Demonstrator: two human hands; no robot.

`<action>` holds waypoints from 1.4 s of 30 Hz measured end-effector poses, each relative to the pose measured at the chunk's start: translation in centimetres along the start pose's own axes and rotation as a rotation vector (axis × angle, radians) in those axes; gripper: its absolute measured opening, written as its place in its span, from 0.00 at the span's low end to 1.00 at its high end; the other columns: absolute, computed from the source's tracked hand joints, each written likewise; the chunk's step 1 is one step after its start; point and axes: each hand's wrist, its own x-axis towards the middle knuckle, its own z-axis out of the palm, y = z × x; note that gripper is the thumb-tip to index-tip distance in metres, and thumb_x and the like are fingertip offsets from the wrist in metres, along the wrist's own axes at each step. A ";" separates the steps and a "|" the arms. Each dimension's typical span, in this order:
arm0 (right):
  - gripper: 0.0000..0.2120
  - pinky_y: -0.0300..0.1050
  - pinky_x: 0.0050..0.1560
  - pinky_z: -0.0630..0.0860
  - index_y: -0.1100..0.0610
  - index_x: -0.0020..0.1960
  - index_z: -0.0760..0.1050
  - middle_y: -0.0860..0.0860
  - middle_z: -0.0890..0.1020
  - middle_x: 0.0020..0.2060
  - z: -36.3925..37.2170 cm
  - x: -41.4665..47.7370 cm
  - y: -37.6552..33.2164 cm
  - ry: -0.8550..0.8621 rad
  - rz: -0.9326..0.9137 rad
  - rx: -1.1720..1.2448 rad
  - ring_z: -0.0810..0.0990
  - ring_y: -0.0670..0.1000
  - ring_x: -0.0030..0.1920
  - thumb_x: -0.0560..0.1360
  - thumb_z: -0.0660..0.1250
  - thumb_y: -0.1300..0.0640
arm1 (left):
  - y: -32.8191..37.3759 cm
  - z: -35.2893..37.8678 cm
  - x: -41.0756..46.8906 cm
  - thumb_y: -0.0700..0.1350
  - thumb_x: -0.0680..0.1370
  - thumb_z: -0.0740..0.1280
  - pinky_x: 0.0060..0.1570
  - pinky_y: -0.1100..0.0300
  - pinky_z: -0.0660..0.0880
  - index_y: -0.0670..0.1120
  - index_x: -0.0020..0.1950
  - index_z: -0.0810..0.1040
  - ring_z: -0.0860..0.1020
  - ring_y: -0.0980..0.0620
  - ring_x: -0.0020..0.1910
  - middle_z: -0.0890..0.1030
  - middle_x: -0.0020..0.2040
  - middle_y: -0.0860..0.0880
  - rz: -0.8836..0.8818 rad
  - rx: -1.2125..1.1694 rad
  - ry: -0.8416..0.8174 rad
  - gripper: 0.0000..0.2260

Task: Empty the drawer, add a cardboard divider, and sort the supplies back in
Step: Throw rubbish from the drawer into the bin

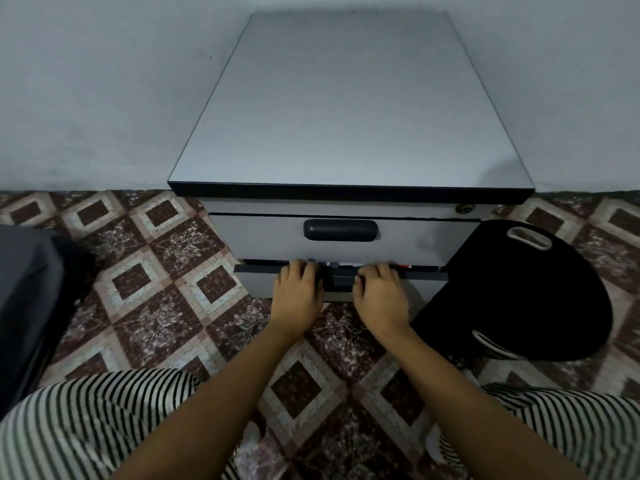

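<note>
At the cabinet's (pixel 346 116) foot, left fingers (pixel 299 271) and right fingers (pixel 375 273) curl over the top edge of the drawer (pixel 258 284), barely open. Supplies (pixel 332 264) show just beyond them. Recommend a 2-handed, even, level pull.

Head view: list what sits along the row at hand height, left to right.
dark grey object → left hand → right hand → black bag with white handles. Both hands grip the front edge of the lower drawer.
</note>
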 end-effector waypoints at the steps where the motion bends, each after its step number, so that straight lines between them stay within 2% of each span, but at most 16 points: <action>1: 0.09 0.51 0.44 0.78 0.64 0.50 0.78 0.60 0.79 0.46 0.4 0.3 0.5 0.048 -0.094 -0.066 0.78 0.62 0.46 0.71 0.70 0.61 | -0.3 0.0 0.3 0.46 0.75 0.59 0.49 0.48 0.75 0.40 0.55 0.78 0.77 0.39 0.48 0.77 0.51 0.41 0.091 0.043 -0.016 0.15; 3: 0.12 0.54 0.47 0.79 0.65 0.49 0.79 0.61 0.79 0.44 0.8 1.2 1.2 0.002 -0.148 -0.106 0.79 0.63 0.45 0.68 0.73 0.61 | -0.6 -0.1 1.2 0.47 0.74 0.55 0.53 0.46 0.76 0.40 0.56 0.78 0.78 0.39 0.48 0.78 0.50 0.41 0.147 0.061 -0.122 0.19; 6: 0.11 0.55 0.50 0.78 0.67 0.51 0.79 0.62 0.78 0.45 0.7 1.9 1.6 -0.126 -0.172 -0.092 0.79 0.64 0.47 0.71 0.69 0.61 | -0.6 -0.2 2.0 0.44 0.77 0.58 0.58 0.44 0.73 0.38 0.62 0.75 0.75 0.37 0.54 0.75 0.57 0.38 0.150 0.047 -0.241 0.18; 9: 0.15 0.54 0.60 0.73 0.67 0.60 0.75 0.63 0.76 0.53 0.3 1.7 1.7 -0.219 -0.193 -0.101 0.74 0.63 0.56 0.76 0.63 0.59 | -0.7 -0.3 2.3 0.43 0.79 0.59 0.60 0.46 0.70 0.38 0.67 0.71 0.69 0.38 0.62 0.71 0.64 0.39 0.137 0.040 -0.318 0.17; 12: 0.19 0.51 0.65 0.67 0.63 0.66 0.69 0.60 0.71 0.59 0.0 1.7 1.6 -0.266 -0.166 -0.115 0.69 0.60 0.62 0.79 0.58 0.57 | -0.4 -0.5 2.4 0.44 0.80 0.58 0.62 0.49 0.68 0.39 0.69 0.69 0.67 0.40 0.64 0.69 0.66 0.40 0.114 0.038 -0.322 0.18; 16: 0.17 0.48 0.63 0.67 0.62 0.65 0.69 0.58 0.70 0.60 -0.6 1.7 1.1 -0.325 -0.116 -0.116 0.68 0.57 0.62 0.79 0.57 0.55 | 0.0 -1.0 2.2 0.44 0.80 0.58 0.63 0.49 0.67 0.39 0.69 0.68 0.66 0.40 0.65 0.66 0.67 0.40 0.059 0.020 -0.378 0.18; 24: 0.16 0.48 0.59 0.69 0.59 0.63 0.72 0.57 0.73 0.59 -1.8 -1.7 0.6 -0.374 -0.077 -0.136 0.71 0.57 0.60 0.79 0.57 0.54 | 0.6 -2.1 -1.1 0.47 0.81 0.57 0.56 0.49 0.68 0.36 0.60 0.71 0.70 0.39 0.57 0.71 0.57 0.38 0.024 0.035 -0.423 0.15; 28: 0.15 0.47 0.58 0.68 0.57 0.61 0.72 0.55 0.74 0.57 -2.2 -5.0 0.7 -0.399 -0.077 -0.126 0.71 0.55 0.59 0.79 0.56 0.53 | 0.6 -2.9 -3.2 0.48 0.81 0.57 0.53 0.50 0.72 0.37 0.57 0.73 0.72 0.39 0.55 0.72 0.55 0.39 0.016 0.014 -0.501 0.15; 34: 0.12 0.44 0.47 0.69 0.60 0.53 0.74 0.55 0.76 0.51 -3.1 -9.3 0.5 -0.451 -0.080 -0.059 0.74 0.54 0.51 0.79 0.57 0.53 | 0.4 -4.0 -7.2 0.49 0.80 0.58 0.47 0.54 0.71 0.38 0.50 0.75 0.75 0.42 0.50 0.75 0.50 0.41 0.021 0.000 -0.604 0.15; 39: 0.13 0.42 0.44 0.68 0.61 0.52 0.75 0.55 0.76 0.50 -3.8 -11.2 0.4 -0.511 -0.075 -0.020 0.75 0.53 0.50 0.79 0.57 0.53 | 0.5 -4.7 -9.2 0.51 0.79 0.58 0.45 0.56 0.70 0.40 0.49 0.76 0.75 0.44 0.50 0.75 0.48 0.43 0.050 0.037 -0.632 0.15; 42: 0.14 0.41 0.43 0.67 0.62 0.52 0.76 0.55 0.76 0.50 -4.3 -11.7 0.2 -0.552 -0.079 -0.023 0.74 0.52 0.47 0.80 0.57 0.53 | 0.6 -5.0 -9.7 0.51 0.78 0.59 0.41 0.58 0.70 0.41 0.44 0.76 0.76 0.45 0.48 0.78 0.47 0.43 0.054 0.054 -0.667 0.14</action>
